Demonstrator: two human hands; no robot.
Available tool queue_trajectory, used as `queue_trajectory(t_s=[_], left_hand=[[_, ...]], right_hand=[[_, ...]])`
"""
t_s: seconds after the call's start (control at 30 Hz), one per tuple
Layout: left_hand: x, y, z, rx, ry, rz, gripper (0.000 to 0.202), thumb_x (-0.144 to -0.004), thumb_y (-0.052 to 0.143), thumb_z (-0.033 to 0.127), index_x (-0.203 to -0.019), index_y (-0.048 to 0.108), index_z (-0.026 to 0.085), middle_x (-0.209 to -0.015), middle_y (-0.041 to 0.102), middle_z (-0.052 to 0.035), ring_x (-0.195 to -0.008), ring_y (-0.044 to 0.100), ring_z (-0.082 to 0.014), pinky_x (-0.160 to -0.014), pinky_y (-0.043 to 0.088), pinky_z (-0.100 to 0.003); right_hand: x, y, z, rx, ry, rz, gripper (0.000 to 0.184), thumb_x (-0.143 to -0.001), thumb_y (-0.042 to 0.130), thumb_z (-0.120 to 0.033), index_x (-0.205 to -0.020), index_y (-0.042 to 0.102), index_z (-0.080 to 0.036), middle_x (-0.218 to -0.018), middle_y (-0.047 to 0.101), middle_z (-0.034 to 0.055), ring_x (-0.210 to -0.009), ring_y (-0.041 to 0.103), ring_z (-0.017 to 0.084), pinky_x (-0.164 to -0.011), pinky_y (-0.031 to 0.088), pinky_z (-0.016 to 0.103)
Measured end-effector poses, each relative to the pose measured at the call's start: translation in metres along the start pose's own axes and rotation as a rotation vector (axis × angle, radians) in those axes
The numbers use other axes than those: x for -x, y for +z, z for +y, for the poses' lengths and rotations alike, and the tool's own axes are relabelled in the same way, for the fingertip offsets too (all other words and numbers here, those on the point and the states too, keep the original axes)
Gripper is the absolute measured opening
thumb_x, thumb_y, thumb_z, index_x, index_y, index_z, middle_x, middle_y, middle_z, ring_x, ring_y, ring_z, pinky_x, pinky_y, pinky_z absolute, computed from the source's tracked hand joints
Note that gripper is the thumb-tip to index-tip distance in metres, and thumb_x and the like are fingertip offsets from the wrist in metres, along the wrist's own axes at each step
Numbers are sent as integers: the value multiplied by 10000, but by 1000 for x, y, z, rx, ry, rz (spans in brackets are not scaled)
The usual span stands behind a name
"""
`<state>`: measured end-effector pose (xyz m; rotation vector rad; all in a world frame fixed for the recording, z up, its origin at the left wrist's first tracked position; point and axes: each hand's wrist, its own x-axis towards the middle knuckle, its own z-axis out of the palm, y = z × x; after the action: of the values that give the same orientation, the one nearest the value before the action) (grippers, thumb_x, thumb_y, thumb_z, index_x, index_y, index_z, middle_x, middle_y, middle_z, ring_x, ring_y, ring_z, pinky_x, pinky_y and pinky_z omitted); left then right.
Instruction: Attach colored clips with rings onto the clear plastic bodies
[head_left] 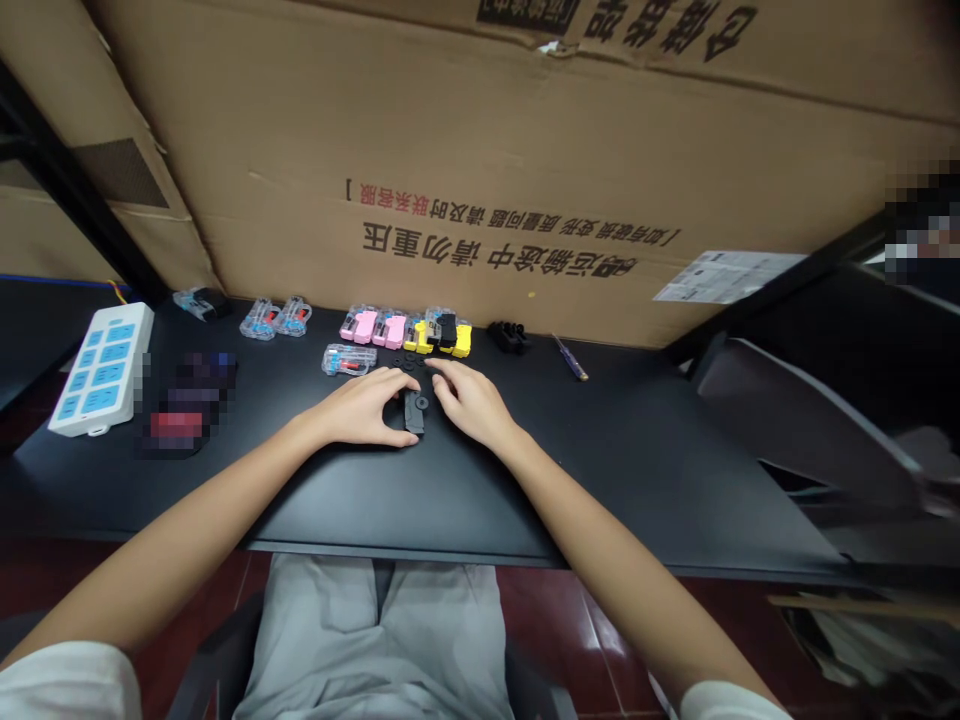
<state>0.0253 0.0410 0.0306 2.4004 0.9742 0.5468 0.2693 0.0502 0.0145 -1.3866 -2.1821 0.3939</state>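
Observation:
My left hand [367, 408] grips a small black plastic part [413, 414] between thumb and fingertips, one at each end. A round black disc [422, 403] sits at the right side of that part. My right hand [474, 402] is just to the right, its index finger stretched towards several small black round pieces [409, 362] on the table. Its thumb is apart from the index finger, and nothing shows between them. Whether the index fingertip touches a round piece, I cannot tell. The other right fingers are partly hidden.
Behind my hands lie pink plastic pieces [365, 326], yellow ones [462, 340] and clear ones [349, 359]. Black parts [510, 337] and a screwdriver [571, 358] lie to the right. A white power strip [105, 370] is at left. A cardboard sheet [450, 130] stands behind the black table [600, 480].

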Motion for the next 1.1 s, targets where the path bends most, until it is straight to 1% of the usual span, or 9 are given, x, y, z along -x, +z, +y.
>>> queue_trajectory(t_s=[0.17,0.33,0.47,0.57,0.7,0.8,0.93,1.0,1.1], left_hand=[[0,-1,0,-39,20,-27,649,-837,857,438,-1410,622,243,-1322,688,-111,-1228,651,-339,-1034,539,-467],[0,-2,0,7,10,-37,645,-824,858,429,-1404,638,255,-1294,697,-98,-1227,657,-333,-1047,540,-463],[0,-2,1,151,-3,-12,599,-776,859,341,-1322,630,251,-1235,724,-74,-1151,700,-297,-1044,554,-446],[0,0,2,291,15,-12,586,-772,836,304,-1297,580,259,-1325,721,-73,-1251,699,-287,-1127,523,-442],[0,5,3,244,46,-38,605,-759,844,318,-1287,555,260,-1445,684,-106,-1460,593,-325,-1271,390,-499],[0,9,0,135,27,-58,602,-759,857,337,-1289,580,262,-1470,685,-129,-1630,384,-365,-1339,231,-575],[2,10,-9,126,-12,-71,611,-762,869,372,-1312,623,269,-1682,511,-164,-1684,251,-392,-1321,236,-632],[1,10,-12,138,-9,-68,636,-739,898,389,-1307,639,271,-1714,466,-161,-1658,302,-409,-1308,265,-639],[0,8,-13,153,8,-54,686,-720,943,470,-1305,643,273,-1621,562,-147,-1566,435,-407,-1278,325,-614]], right_hand=[[-5,5,-7,328,13,-152,511,-1115,458,-286,-1598,578,-173,-1318,705,191,-1164,710,326,-909,574,389],[1,-3,-6,281,-58,-90,313,-1100,550,-309,-1318,753,-213,-1253,712,148,-1168,694,303,-888,576,377],[6,-11,-1,229,-99,-86,149,-1072,622,-255,-1111,762,-226,-1177,751,108,-1114,692,283,-874,552,361],[6,-14,1,220,-110,-104,136,-1063,623,-208,-1090,757,-212,-1125,765,108,-1064,704,269,-872,543,349],[6,-15,2,253,-135,-107,222,-1063,597,-178,-1214,760,-191,-1152,774,127,-1081,726,272,-922,556,356],[7,-13,5,279,-150,-94,291,-1052,561,-135,-1259,766,-150,-1148,782,154,-1083,738,293,-928,574,384],[6,-11,10,80,-132,-48,288,-1010,581,-113,-1184,808,-151,-1062,797,135,-957,760,266,-877,597,378],[4,-10,13,-112,-84,2,240,-996,622,-159,-1118,828,-169,-1025,804,113,-880,762,237,-835,604,359],[2,-10,14,-411,22,48,196,-966,709,-289,-1068,839,-183,-1026,821,100,-882,772,235,-834,615,364]])
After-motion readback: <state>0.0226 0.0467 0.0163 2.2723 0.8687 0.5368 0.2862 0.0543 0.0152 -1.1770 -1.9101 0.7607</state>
